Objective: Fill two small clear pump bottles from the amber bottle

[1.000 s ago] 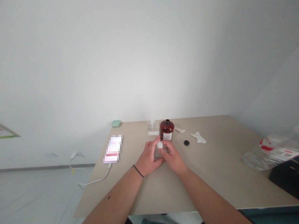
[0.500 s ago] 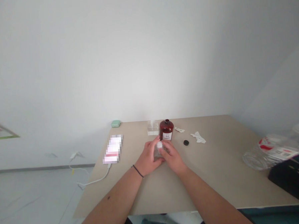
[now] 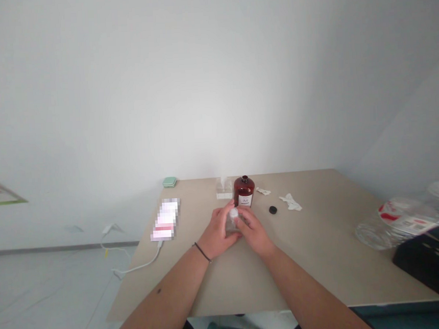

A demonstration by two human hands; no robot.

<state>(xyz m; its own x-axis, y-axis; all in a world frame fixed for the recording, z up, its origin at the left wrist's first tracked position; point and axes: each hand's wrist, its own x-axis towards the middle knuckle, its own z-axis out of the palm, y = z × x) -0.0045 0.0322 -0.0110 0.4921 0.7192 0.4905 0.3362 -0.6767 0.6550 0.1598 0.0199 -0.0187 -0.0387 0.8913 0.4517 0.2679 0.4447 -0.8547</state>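
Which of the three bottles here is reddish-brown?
The brown bottle with the white label, upright just beyond the left hand and right hand. The small bottle between them and the large bottle at the right are both clear.

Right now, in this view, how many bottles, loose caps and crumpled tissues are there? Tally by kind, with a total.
Bottles: 3 (small bottle, brown bottle, large bottle)
Loose caps: 1 (black cap)
Crumpled tissues: 2 (far tissue, near tissue)
Total: 6
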